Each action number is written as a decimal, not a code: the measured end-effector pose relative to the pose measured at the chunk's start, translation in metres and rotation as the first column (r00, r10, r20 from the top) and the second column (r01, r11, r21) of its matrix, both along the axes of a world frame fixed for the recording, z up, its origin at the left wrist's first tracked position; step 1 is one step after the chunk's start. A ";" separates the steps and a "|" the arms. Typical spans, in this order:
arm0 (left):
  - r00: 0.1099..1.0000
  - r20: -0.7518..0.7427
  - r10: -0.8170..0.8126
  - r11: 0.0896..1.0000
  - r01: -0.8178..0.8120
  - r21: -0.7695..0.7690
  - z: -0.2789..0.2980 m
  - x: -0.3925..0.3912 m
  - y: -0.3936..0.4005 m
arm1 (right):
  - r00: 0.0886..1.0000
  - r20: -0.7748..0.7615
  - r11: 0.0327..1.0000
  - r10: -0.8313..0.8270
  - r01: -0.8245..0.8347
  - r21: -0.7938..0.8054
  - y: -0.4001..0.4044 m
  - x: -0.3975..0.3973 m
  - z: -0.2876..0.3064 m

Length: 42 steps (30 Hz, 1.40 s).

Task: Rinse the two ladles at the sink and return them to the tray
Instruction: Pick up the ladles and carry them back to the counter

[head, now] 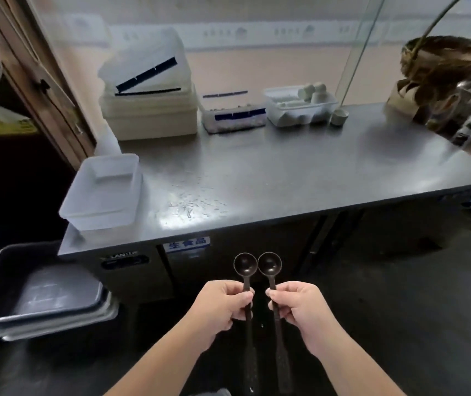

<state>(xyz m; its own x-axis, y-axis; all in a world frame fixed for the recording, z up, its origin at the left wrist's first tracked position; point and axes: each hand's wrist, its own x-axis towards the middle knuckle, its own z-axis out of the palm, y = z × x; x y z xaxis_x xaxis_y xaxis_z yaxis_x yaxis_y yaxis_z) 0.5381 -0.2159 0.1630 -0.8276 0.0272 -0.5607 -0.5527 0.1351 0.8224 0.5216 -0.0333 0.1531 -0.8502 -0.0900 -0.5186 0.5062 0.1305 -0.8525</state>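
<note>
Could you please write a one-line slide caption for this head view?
Left hand and right hand each hold a dark ladle upright before a steel counter.

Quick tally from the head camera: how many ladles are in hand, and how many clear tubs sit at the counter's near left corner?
Dark ladles, held bowls up: 2, one in the left hand, one in the right hand.
Clear plastic tubs at the counter's near left corner: 2, a small one nested in a larger one.
Total: 4.

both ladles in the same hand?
No: the left hand holds one ladle and the right hand holds the other ladle, bowls side by side.
</note>
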 end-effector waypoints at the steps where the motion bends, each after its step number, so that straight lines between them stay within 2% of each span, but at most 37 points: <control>1: 1.000 -0.007 0.012 1.000 -0.012 -0.017 0.002 -0.014 -0.012 | 1.000 -0.010 1.000 0.015 -0.014 0.005 -0.013 -0.018 0.002; 6: 0.988 0.003 0.154 0.988 -0.154 0.002 0.004 -0.081 -0.077 | 0.989 -0.033 0.988 0.146 -0.148 -0.044 -0.080 -0.105 0.005; 13: 0.933 0.016 0.359 0.933 -0.359 0.031 -0.010 -0.175 -0.160 | 0.951 0.015 0.944 0.308 -0.304 -0.126 -0.173 -0.227 -0.018; 18: 0.869 -0.022 0.495 0.868 -0.496 -0.039 -0.009 -0.235 -0.223 | 0.927 0.027 0.920 0.375 -0.368 -0.133 -0.248 -0.308 -0.021; 23: 0.806 -0.086 0.585 0.796 -0.591 -0.127 -0.004 -0.279 -0.304 | 0.864 0.036 0.859 0.502 -0.494 -0.133 -0.335 -0.369 -0.010; 25: 0.786 -0.097 0.610 0.775 -0.618 -0.133 -0.007 -0.291 -0.335 | 0.869 0.047 0.864 0.492 -0.481 -0.149 -0.369 -0.383 -0.012; 33: 0.852 -0.102 0.514 0.817 -0.522 -0.244 -0.058 -0.337 -0.443 | 0.941 0.140 0.950 0.308 -0.299 -0.087 -0.490 -0.401 -0.056; 37: 0.886 -0.006 0.463 0.861 -0.452 -0.233 -0.089 -0.354 -0.473 | 0.973 0.137 0.970 0.185 -0.203 0.137 -0.534 -0.394 -0.084; 42: 0.955 0.082 0.284 0.913 -0.243 -0.327 -0.120 -0.366 -0.485 | 0.985 0.148 0.931 0.085 -0.131 0.340 -0.564 -0.393 -0.115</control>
